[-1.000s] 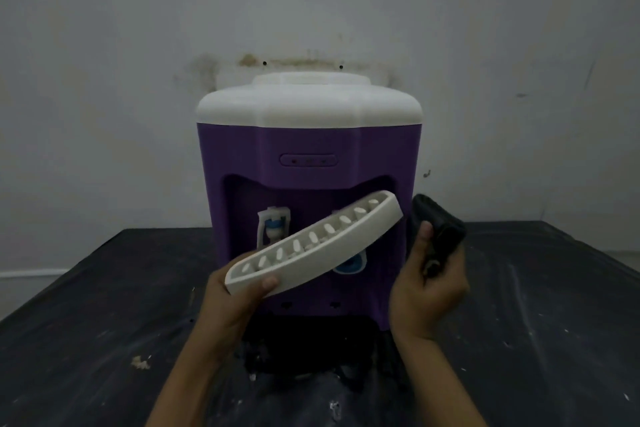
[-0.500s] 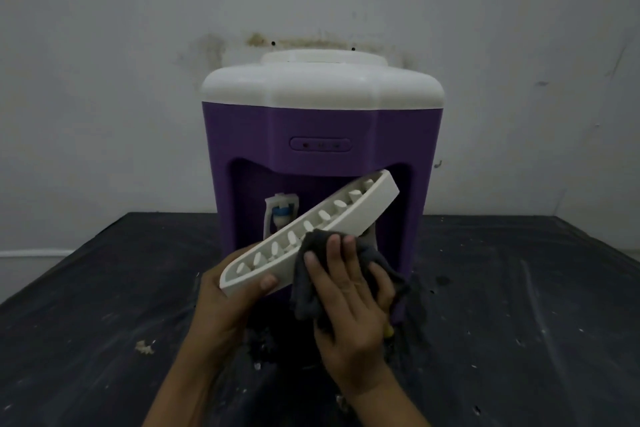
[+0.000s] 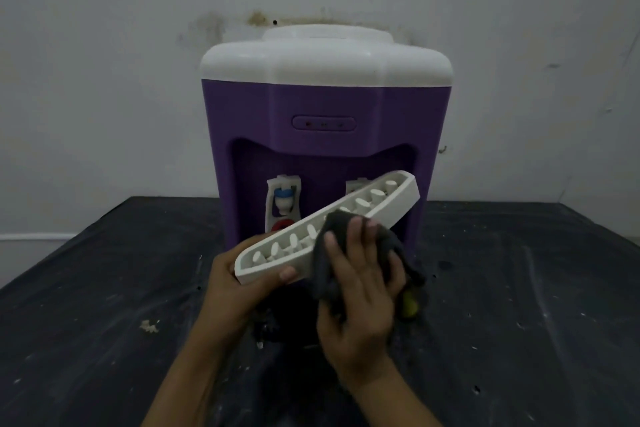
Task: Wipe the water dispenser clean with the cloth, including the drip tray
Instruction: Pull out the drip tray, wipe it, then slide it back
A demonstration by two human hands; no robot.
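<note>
White plastic drip tray (image 3: 388,210) is held off the table, tilted, its far end raised up and away from the left hand (image 3: 235,284). We note that hand grips the tray's near end, thumb curled over the front wall and the fingers hidden beneath. The right hand (image 3: 360,291) lies on a dark grey cloth (image 3: 322,270), its fingers fairly straight and slightly spread, pressing the cloth against the tray's middle, just beside the left thumb. Part of the cloth hangs below the right palm.

Directly beyond both hands stands the purple water dispenser (image 3: 322,104) with its white top (image 3: 325,59). We see a blue-capped tap (image 3: 284,198) in its recess, above the left hand. The second tap is largely hidden behind the tray.

A small yellow-green object (image 3: 410,305) sits just right of the right hand; we cannot identify it. Pale crumbs (image 3: 149,326) lie on the black table (image 3: 104,288), well left of the left forearm.
</note>
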